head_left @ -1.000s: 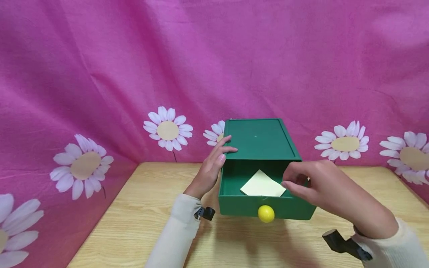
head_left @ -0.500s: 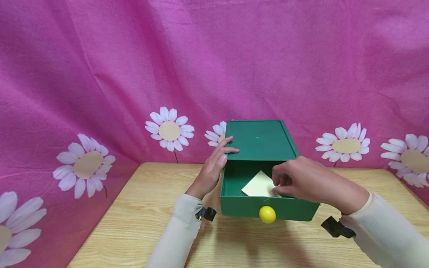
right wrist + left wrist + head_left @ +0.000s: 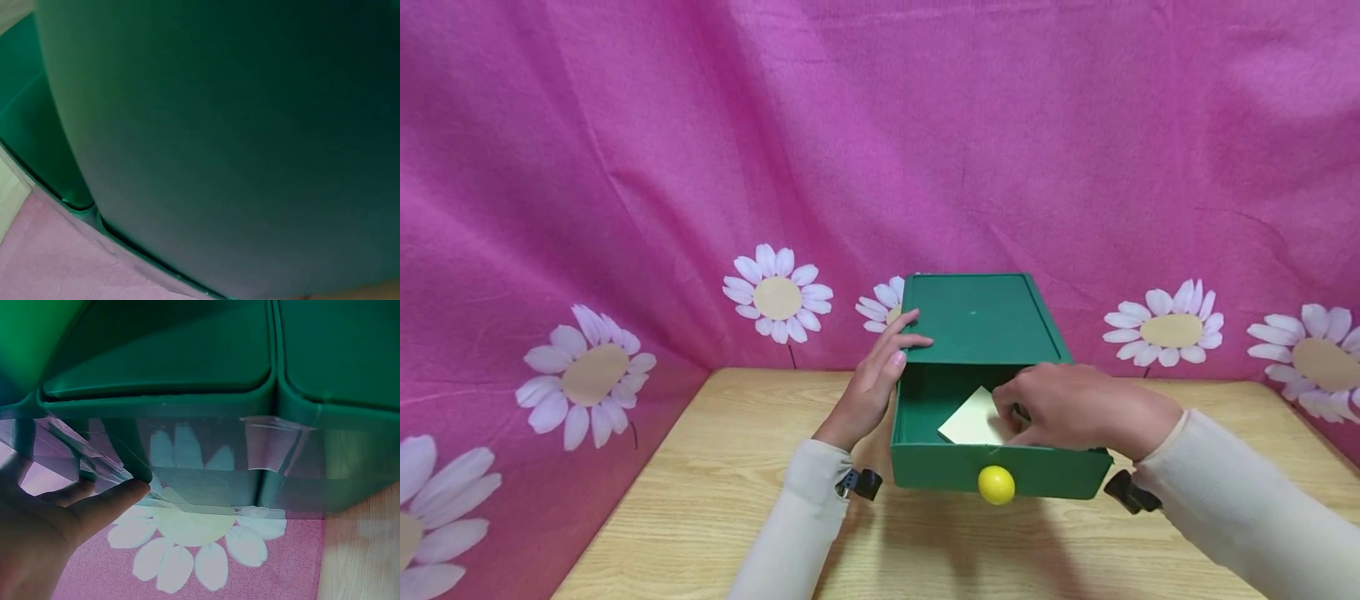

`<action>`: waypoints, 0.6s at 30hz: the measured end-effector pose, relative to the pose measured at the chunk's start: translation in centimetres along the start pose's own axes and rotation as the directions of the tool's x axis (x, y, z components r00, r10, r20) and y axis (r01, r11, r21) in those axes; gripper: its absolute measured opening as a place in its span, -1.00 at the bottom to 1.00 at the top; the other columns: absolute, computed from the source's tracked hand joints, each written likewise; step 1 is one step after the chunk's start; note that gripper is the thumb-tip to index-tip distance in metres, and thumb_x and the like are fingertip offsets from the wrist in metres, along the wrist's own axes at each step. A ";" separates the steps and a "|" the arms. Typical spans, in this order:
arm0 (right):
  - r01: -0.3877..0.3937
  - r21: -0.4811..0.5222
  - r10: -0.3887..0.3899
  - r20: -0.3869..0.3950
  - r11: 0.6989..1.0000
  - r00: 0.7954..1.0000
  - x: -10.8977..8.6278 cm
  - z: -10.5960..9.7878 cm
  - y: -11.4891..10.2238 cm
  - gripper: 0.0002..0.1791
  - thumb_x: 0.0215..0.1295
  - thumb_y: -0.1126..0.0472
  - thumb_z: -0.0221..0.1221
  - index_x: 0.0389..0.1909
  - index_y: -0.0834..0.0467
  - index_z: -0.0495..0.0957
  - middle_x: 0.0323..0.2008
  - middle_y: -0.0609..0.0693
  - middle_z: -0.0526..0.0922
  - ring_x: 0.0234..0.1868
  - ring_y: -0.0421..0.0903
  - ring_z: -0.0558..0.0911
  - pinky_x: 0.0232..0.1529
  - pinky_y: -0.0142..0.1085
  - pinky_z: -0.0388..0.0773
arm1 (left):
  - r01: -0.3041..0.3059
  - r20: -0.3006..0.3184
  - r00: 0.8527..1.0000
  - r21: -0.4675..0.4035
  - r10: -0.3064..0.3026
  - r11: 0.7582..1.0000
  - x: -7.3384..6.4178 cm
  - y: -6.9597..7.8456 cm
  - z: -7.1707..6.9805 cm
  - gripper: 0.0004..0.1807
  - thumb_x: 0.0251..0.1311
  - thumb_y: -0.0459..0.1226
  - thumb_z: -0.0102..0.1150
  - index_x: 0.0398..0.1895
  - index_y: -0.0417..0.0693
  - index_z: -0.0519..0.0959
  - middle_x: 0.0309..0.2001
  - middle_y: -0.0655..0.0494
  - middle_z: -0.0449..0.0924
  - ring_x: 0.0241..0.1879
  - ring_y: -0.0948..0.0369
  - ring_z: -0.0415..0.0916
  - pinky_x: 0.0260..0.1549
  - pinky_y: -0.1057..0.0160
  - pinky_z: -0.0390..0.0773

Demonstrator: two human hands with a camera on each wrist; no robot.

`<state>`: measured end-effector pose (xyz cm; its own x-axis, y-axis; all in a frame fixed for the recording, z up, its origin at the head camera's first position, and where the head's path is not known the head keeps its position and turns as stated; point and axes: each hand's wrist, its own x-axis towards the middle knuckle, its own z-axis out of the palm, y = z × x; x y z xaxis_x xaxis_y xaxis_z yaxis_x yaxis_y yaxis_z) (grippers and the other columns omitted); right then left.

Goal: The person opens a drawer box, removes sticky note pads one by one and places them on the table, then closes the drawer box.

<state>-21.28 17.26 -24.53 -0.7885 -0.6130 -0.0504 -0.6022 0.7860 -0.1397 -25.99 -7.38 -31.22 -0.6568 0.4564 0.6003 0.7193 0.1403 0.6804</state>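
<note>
A green box (image 3: 977, 317) stands with its drawer (image 3: 925, 467) pulled out, a round yellow knob (image 3: 996, 485) on the front. Inside lies a pale yellow sticky note pad (image 3: 972, 421), turned cornerwise. My left hand (image 3: 865, 396) rests against the box's left side, fingertips over the top edge. In the left wrist view its thumb (image 3: 119, 500) lies against the see-through side wall (image 3: 194, 450). My right hand (image 3: 1075, 408) reaches over the drawer's right side, fingers bent down at the pad's right part. Its fingertips are partly hidden, so I cannot tell if they pinch the pad.
Under the box is a light wooden table (image 3: 700, 483). A pink cloth (image 3: 1000, 150) with white daisies hangs behind it and along the left. The drawer's front wall (image 3: 1052, 475) rises before the pad, and the box's top overhangs the drawer's rear.
My right hand has moved left and lower into the drawer, from the pad's right corner to over its right part. The left hand, box and pad have stayed in place.
</note>
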 end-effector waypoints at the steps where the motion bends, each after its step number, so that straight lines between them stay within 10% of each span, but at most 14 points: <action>1: -0.008 -0.002 0.008 0.010 1.000 1.000 0.1 0.0 0.0 -0.71 0.03 -0.07 0.39 -0.54 -0.13 0.44 -0.59 -0.24 0.39 -0.52 -0.25 0.38 -0.58 -0.31 0.29 | 0.000 0.000 1.000 0.003 0.000 1.000 0.0 0.1 0.0 -0.57 0.40 -0.31 -0.36 0.22 -0.21 0.38 0.49 -0.10 -0.03 0.48 0.05 -0.13 0.31 -0.21 0.06; 18: -0.001 0.011 0.001 0.032 1.000 0.999 0.8 0.8 0.0 -0.78 0.01 0.27 0.16 -0.60 -0.07 0.33 -0.67 -0.23 0.25 -0.61 -0.28 0.26 -0.58 -0.35 0.12 | -0.028 -0.005 1.000 -0.009 0.027 1.000 0.0 -0.2 0.0 -0.58 0.41 -0.29 -0.37 0.20 -0.22 0.39 0.48 -0.10 -0.01 0.48 0.06 -0.12 0.32 -0.20 0.06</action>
<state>-21.80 16.74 -25.36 -0.7845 -0.6147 -0.0820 -0.6000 0.7857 -0.1506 -26.14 -7.42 -31.38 -0.6379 0.4557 0.6208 0.7350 0.1195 0.6675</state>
